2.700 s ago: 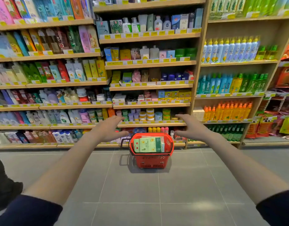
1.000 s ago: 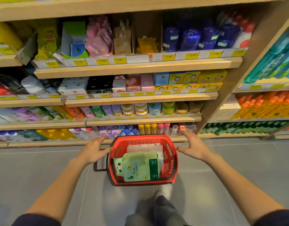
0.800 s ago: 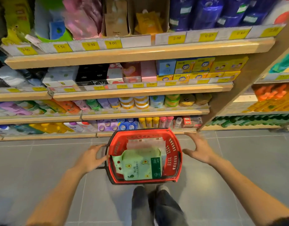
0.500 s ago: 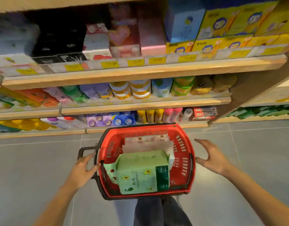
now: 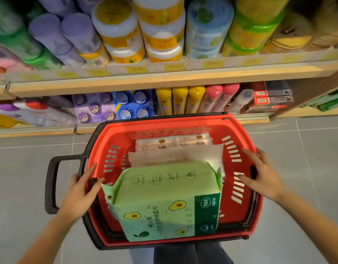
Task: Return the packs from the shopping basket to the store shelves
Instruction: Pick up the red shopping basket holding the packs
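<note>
Head view, looking steeply down. A red shopping basket (image 5: 240, 130) with a black rim sits on the grey tiled floor (image 5: 21, 178), close in front of the lowest store shelves (image 5: 164, 79). Its black handle (image 5: 50, 183) sticks out to the left.

Inside, a large green pack (image 5: 164, 202) printed with avocados stands tilted against the near wall, its top rising above the rim. Behind it lie pale, flatter packs (image 5: 174, 155). Beyond those, against the far wall, are two pinkish packs (image 5: 172, 142).

The left hand (image 5: 78, 195) is at the basket's left rim, fingers straight and pointing forward, thumb near the green pack's torn corner. Its grip is apart and closes on nothing. The right hand (image 5: 263, 178) is at the right rim, fingers spread, thumb reaching inside the wall. Its grip is also apart and empty. Whether either palm presses on the rim cannot be told.

On the upper shelf stand stacked yellow-lidded jars (image 5: 122, 35) and coloured tubs. On the lower shelf are purple boxes (image 5: 95, 107), blue boxes (image 5: 134, 103), yellow cans (image 5: 179, 100), pink cans (image 5: 217, 98) and red cartons (image 5: 269, 98).

Dark trouser legs (image 5: 193, 252) show at the bottom edge.
</note>
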`<state>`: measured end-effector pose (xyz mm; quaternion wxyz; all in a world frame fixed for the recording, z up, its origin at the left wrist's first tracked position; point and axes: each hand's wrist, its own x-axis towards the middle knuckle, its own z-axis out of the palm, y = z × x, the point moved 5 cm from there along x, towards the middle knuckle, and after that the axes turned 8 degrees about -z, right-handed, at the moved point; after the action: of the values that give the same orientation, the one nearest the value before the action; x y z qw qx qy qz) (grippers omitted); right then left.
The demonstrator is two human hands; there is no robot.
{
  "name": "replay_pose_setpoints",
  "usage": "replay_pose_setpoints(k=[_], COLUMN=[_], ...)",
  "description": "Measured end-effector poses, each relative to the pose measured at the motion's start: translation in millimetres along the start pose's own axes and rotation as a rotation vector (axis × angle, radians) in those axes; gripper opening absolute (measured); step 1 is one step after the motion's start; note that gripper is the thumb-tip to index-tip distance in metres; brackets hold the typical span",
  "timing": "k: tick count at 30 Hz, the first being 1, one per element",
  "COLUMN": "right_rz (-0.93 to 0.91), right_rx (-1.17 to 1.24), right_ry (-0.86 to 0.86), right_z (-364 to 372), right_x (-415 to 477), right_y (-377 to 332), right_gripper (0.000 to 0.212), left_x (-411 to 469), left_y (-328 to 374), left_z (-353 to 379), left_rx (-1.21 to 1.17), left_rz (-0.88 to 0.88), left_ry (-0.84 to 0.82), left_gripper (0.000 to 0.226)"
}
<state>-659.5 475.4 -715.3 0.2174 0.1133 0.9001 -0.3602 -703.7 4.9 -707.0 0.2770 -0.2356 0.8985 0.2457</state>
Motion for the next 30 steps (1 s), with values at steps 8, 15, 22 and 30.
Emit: replay_pose_setpoints(k=[8,15,22,30], right_rz=[-0.015,-0.053,-0.071,-0.248], right_rx=[0.073,0.071,0.03,0.031], right_ry=[0.153,0.179,0.161,0.171], right_z=[6,-7,-56,-159], right_x=[6,4,-12,-53], right_y=[8,4,-33,-150], right_gripper=[0.075,0.074,0.067,0.06], left_x=[11,7,-35,-132], left_y=[-11,-4,16,44], left_z=[2,-3,-47,-177], left_rx=[-0.098,-0.068,-0.076,-0.134], left_rz=[0.081,0.072,0.078,0.025], left_ry=[0.128,0.139,0.149,0.19], left_gripper=[0.063,0.064,0.061,0.064])
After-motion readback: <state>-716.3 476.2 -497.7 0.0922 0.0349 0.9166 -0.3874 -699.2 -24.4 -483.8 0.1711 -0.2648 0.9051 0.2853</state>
